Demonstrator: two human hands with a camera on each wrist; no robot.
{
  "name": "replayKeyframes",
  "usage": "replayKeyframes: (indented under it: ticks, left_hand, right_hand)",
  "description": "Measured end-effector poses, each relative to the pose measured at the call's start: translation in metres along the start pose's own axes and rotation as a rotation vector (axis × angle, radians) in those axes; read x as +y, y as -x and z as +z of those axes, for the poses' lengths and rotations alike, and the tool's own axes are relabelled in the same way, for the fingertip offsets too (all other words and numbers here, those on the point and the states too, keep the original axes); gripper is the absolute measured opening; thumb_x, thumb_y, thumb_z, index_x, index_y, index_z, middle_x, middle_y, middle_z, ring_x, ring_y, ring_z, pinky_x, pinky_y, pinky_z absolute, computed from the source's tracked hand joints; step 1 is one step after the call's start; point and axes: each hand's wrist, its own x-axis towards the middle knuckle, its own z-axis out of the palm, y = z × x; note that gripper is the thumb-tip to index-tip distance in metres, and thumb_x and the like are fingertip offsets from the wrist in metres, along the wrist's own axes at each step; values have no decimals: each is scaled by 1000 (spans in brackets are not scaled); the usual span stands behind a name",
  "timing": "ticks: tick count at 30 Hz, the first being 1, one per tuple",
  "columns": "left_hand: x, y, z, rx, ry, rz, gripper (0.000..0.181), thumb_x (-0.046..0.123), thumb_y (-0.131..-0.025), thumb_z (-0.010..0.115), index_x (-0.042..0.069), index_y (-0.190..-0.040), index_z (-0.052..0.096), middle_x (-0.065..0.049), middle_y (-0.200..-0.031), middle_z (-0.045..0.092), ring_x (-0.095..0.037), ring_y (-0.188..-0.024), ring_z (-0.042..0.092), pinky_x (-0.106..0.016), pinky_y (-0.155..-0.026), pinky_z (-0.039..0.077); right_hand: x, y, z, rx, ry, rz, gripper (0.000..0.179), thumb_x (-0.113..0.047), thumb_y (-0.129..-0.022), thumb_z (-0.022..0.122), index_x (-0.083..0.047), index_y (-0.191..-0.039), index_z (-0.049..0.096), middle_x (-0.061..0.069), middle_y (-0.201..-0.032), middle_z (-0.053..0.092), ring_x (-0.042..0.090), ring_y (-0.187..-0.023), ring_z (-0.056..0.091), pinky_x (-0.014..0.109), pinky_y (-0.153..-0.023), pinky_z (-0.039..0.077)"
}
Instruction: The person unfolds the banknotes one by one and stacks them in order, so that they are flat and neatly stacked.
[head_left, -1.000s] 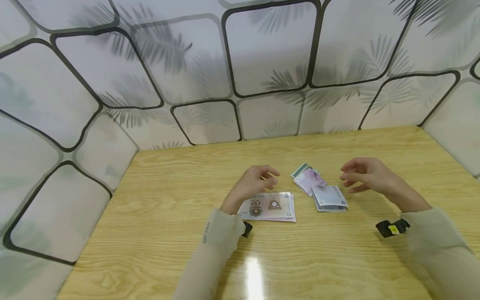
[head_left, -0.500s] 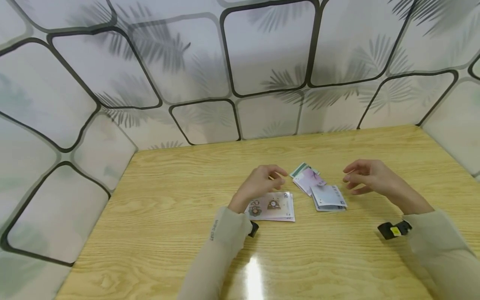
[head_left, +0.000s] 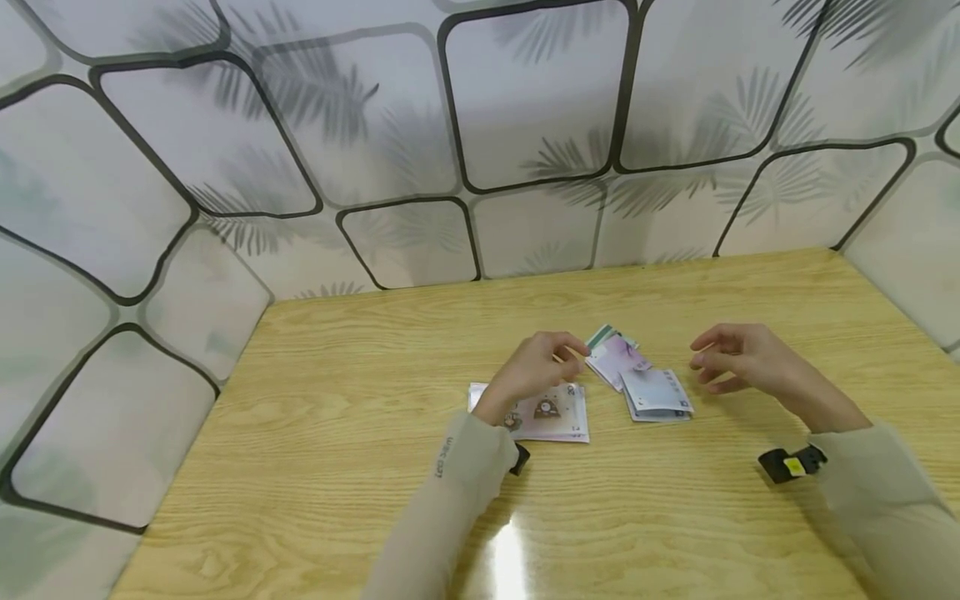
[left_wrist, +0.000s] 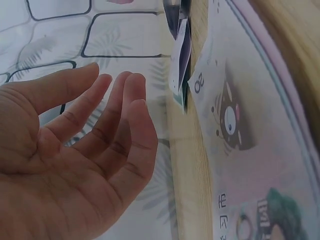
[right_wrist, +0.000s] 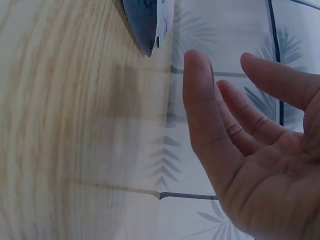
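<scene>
My left hand [head_left: 534, 367] hovers over a flat stack of play banknotes [head_left: 551, 417] marked 20, its fingers loosely bent around nothing. In the left wrist view a gap shows between that palm and the top banknote [left_wrist: 250, 135]. Right of it lie a pinkish-purple banknote [head_left: 618, 358], a green one [head_left: 600, 336] partly under it, and a folded bluish-grey banknote [head_left: 657, 392] overlapping the purple one. My right hand [head_left: 750, 358] is held in the air just right of this group, fingers relaxed, touching nothing. Its wrist view shows the folded banknote's edge [right_wrist: 142, 25] beyond the fingertips.
The banknotes lie on a light wooden table [head_left: 315, 433]. A pale wall covering [head_left: 540, 100] with dark outlines and leaf prints rises behind the table and along both sides. A black wrist strap piece [head_left: 791, 463] hangs below the right sleeve.
My left hand has moved to the right across the stack, toward the purple and green banknotes, uncovering the stack's left end. The right hand has drifted slightly right and nearer me. The banknotes stay put.
</scene>
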Motion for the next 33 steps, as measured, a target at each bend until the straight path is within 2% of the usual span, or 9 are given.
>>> replayKeyframes:
  ticks: [4, 10, 17, 25, 33]
  left_hand:
    - [2, -2, 4, -11, 10, -3, 24, 2, -100, 58, -1, -122, 69, -15, -100, 69, -30, -89, 70, -23, -66, 51]
    - [4, -6, 10, -17, 8, 0, 25, 0, -98, 59, -1, -121, 69, -9, -96, 68, -30, -88, 71, -23, -62, 46]
    - [7, -10, 17, -29, 22, -34, 24, -1, -97, 62, 0, -119, 70, -5, -91, 66, -27, -88, 70, -23, -59, 44]
    - [8, -17, 24, -68, -33, -29, 25, -1, -96, 61, 1, -120, 70, -4, -88, 67, -18, -80, 67, -20, -59, 45]
    - [16, -19, 29, -106, -80, -19, 26, -4, -95, 62, -1, -120, 69, -2, -83, 66, -8, -71, 59, -18, -63, 47]
  right_hand:
    - [1, 1, -1, -6, -5, 9, 32, 2, -104, 52, 23, -127, 45, 17, -100, 70, 14, -79, 68, 34, -71, 62]
    - [3, 0, -2, -17, 0, 42, 33, 1, -104, 52, 22, -127, 44, 17, -102, 70, 15, -81, 68, 35, -72, 62]
    - [6, 1, -1, -32, -17, 57, 33, 2, -103, 53, 23, -127, 44, 16, -100, 71, 16, -80, 68, 35, -71, 62]
    - [9, 1, 1, -53, -25, 91, 35, 0, -103, 54, 23, -128, 43, 13, -98, 70, 18, -80, 69, 36, -70, 62]
    - [11, -1, 4, -68, -28, 106, 35, 1, -103, 54, 23, -127, 43, 13, -96, 71, 16, -79, 69, 35, -69, 62]
